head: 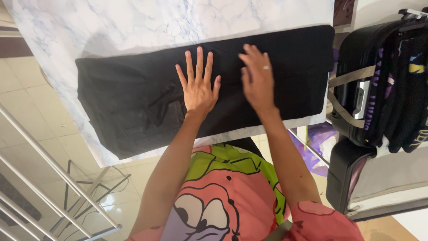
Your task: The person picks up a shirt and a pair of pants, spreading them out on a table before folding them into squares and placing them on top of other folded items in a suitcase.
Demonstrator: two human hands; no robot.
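Right hand blurred at the fingertips, worktop cut off by the top edge, open suitcase cut by the right edge, black garment's kind unclear

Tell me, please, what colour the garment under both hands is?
Plain black garment, folded flat on the marble-patterned table; the head view shows it.

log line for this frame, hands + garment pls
left hand: flat, fingers spread, on black garment | right hand: flat on same | garment: spread on marble table
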